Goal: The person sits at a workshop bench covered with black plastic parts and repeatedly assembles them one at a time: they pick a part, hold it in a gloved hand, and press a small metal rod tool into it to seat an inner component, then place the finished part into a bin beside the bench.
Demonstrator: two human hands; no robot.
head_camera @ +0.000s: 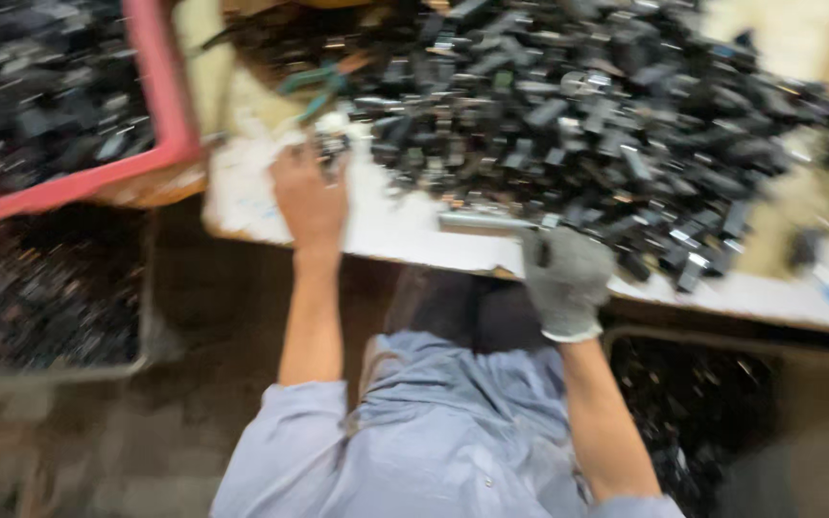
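A great heap of small black parts [587, 105], with glints of metal among them, covers most of the bench [414, 235], spreading from its far edge down to near the front edge on the right. The picture is blurred, so single pieces cannot be told apart. At the far left corner a red tray [160, 96] holding more dark parts overhangs the bench edge. Something green, perhaps tool handles [314, 91], lies at the heap's left fringe. Below the bench on the left stands a bin of dark pieces [45, 297]; another bin [722, 412] sits under the right front edge, also with dark pieces inside.

The only bare white surface is a strip along the front edge, widest at the left between the tray and the heap, and narrowing towards the right where the parts spill close to the lip.

The left hand [311, 197], bare, is raised over that bare strip with fingers curled around a small dark part [331, 144] at the heap's left margin. The right hand [566, 278], in a grey knit glove, is closed on a slim metal tool [486, 221] that lies along the front edge, pointing left, its shaft just beside the nearest parts.
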